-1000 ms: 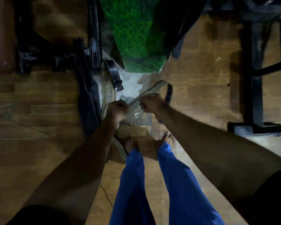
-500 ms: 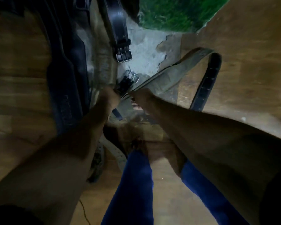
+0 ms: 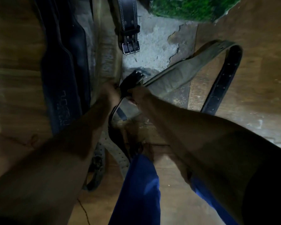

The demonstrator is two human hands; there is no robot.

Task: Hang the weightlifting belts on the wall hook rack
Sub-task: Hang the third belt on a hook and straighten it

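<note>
Gripping olive belt (image 3: 177, 75) buckle end, left hand (image 3: 109, 93) and right hand (image 3: 138, 95) closed; trailing tail (near feet) could snag.

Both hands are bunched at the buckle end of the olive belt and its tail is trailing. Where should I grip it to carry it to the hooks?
Probably keep the left hand on the buckle end. Send the right hand along the olive belt to the wide padded middle, pinching its edges from above. The black holed tail folds back at the far bend, so holding near there should stop it dragging.
</note>
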